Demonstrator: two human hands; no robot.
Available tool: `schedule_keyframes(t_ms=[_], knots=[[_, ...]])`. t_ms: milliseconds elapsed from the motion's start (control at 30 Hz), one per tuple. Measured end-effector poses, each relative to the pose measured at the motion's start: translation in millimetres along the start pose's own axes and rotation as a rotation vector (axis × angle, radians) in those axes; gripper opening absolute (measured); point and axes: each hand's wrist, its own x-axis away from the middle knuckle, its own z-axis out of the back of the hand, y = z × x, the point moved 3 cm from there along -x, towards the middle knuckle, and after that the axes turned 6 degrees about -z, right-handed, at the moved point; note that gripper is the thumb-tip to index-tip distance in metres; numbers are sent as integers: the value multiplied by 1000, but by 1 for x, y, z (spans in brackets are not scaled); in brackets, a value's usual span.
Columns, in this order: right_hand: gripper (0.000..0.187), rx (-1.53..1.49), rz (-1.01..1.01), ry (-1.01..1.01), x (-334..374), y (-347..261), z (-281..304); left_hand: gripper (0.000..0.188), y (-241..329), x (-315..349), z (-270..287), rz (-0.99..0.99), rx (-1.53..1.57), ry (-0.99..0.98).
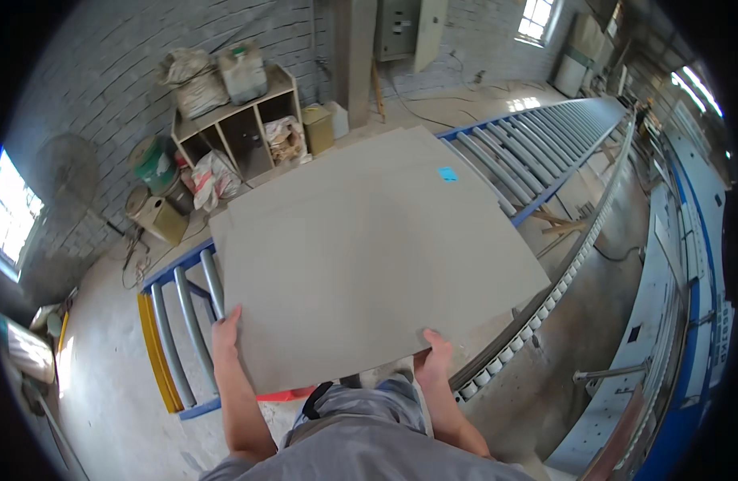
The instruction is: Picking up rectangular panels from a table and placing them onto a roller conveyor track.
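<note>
A large flat grey-beige board [345, 256] lies in front of me across the roller conveyor [177, 321]. A small bright blue label [447, 175] sticks near its far right corner. My left hand [226, 330] is closed on the board's left edge near the front corner, the thumb up along the side. At the near edge, right of my body, my right hand [435, 353] grips the board with its thumb on top. The fingers of both hands are mostly hidden under the board. At the far edge, offset corners suggest another board beneath.
Rollers in a blue frame [537, 152] run off to the far right. Beside them curves a track of small white wheels [537, 321]. A long blue-and-white machine [673, 321] stands at right. A shelf [245, 128] with sacks, cans and buckets [154, 164] lines the wall.
</note>
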Motion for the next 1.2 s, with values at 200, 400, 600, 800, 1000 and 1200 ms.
schedule_keyframes(t_ms=[200,400,600,800,1000,1200], knots=[[17,-4,-54,91,-65,2,-12,56,36,-20,-32,92,91,-20],[17,-1,-129,-59,-121,-16,-44,57,31,-58,-50,59,53,70],[24,20,-207,-106,-168,-13,-48,61,40,-67,-69,95,55,119],[33,209,-197,-64,-200,-32,-65,60,75,-54,-93,133,-5,88],[34,319,-303,-84,-223,-36,-83,62,80,-59,-89,48,-375,95],[35,1090,-382,35,-204,-48,-38,65,64,-44,-87,-388,-630,128]])
